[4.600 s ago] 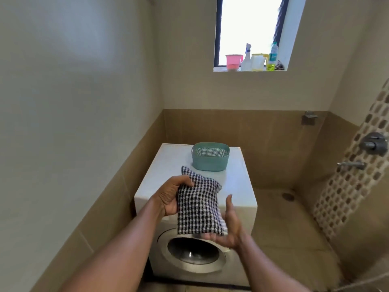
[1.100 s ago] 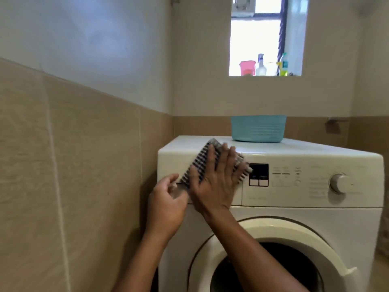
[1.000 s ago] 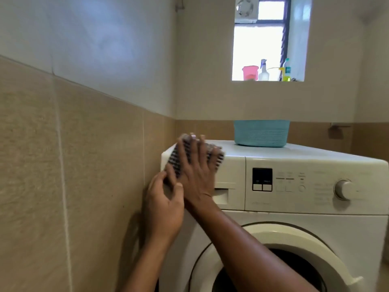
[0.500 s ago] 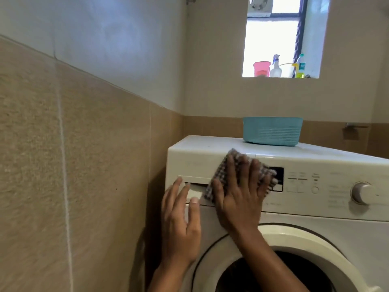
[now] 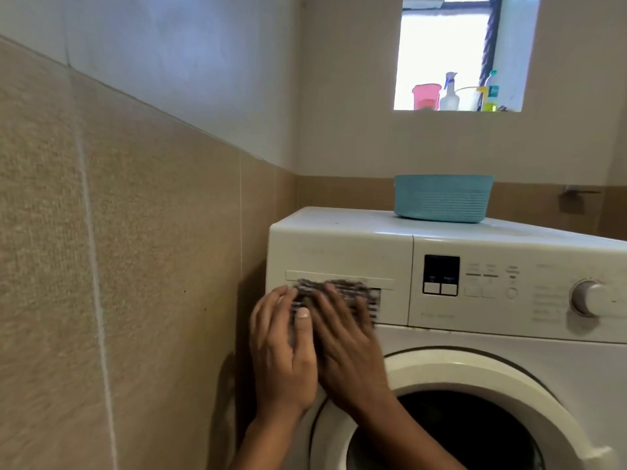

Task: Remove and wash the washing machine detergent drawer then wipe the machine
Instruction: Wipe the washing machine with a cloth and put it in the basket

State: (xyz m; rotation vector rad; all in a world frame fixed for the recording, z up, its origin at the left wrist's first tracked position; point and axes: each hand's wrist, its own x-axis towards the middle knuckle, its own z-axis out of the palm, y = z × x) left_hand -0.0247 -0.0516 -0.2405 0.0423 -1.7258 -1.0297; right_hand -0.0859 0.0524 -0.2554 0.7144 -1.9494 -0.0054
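Hands work low on the washer (image 5: 509, 340) front: the right hand (image 5: 346, 351), fingers flat and spread, now presses the checked cloth (image 5: 334, 293) over the drawer (image 5: 339, 262) handle, lower than half a second ago. The left hand (image 5: 281, 354) lies open beside it. The drawer sits closed in its slot, so wiping is underway.

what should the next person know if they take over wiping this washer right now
Right hand: flat, pressing the checked cloth on the detergent drawer front.
Left hand: open, beside it on the panel's left edge, holding nothing.
Drawer sits in its slot; washing it cannot be confirmed here.
Washing machine door is open; blue basket stands on top.
Left, probably: control panel, dial, door rim, top.
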